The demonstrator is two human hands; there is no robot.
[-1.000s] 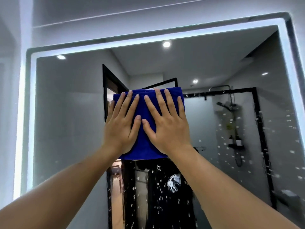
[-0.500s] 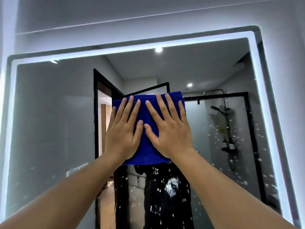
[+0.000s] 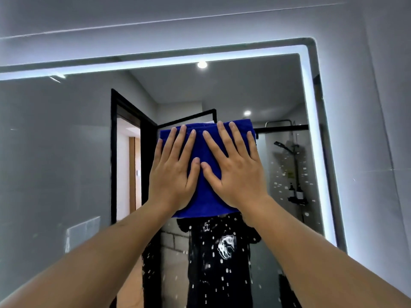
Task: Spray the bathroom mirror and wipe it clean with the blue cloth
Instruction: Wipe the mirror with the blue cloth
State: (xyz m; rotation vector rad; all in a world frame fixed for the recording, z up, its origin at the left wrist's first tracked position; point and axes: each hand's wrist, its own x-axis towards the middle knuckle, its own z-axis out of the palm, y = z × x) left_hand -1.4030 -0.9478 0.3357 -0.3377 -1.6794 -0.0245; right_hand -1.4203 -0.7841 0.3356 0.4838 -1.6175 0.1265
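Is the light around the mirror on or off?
On. The light strip around the mirror glows bright white along its top and right edges.

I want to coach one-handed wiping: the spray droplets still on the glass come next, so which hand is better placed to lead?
Probably the right hand. The droplets cluster on the mirror right of and below the blue cloth, nearer that hand; the left hand sits beside wiped-looking glass.

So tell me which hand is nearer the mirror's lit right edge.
Right. The right hand lies flat on the cloth's right half, nearer the lit edge; the left hand lies on its left half, farther off.
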